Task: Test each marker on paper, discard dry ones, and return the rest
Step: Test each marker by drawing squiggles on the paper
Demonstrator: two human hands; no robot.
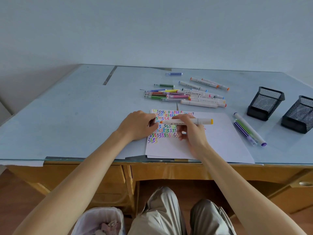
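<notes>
A white sheet of paper (218, 143) lies near the desk's front edge, its upper left covered in coloured squiggles. My right hand (189, 131) grips a white marker (188, 122) held level over the squiggles, yellow cap to the right, orange end to the left. My left hand (138, 126) is curled at that orange end, fingertips touching it; whether it holds a cap is hidden. A pile of markers (184, 95) lies beyond the paper. Three markers (249, 129) lie to the paper's right.
Two black mesh pen holders (265, 103) (299, 114) stand at the right of the glass-topped desk (67, 116). A bin (100, 221) with a white liner sits on the floor below, left of my knees. A lone blue marker (174, 74) lies far back.
</notes>
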